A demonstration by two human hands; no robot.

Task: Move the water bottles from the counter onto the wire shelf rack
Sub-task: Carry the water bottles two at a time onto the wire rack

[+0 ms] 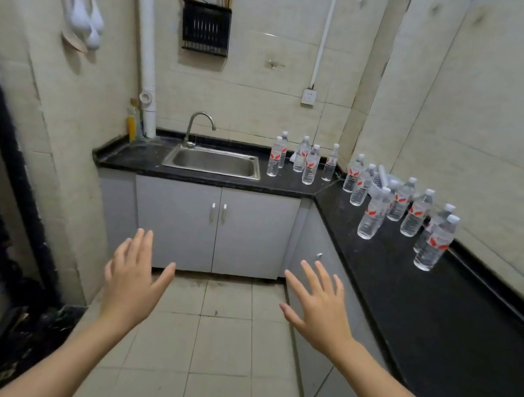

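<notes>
Several clear water bottles with red-and-white labels stand upright on the black L-shaped counter (429,313). One group (310,164) is right of the sink; another group (399,203) runs along the right-hand counter, the nearest bottle (435,243) by the wall. My left hand (132,277) and my right hand (320,304) are stretched out over the floor, palms down, fingers straight and spread, holding nothing. Both hands are well short of the bottles. No wire shelf rack is in view.
A steel sink (212,161) with a tap (197,127) sits in the far counter, above grey cabinet doors (215,229). A yellow bottle (132,121) stands in the left corner. A black utensil holder (206,27) hangs on the wall. A dark doorframe (10,152) borders the left.
</notes>
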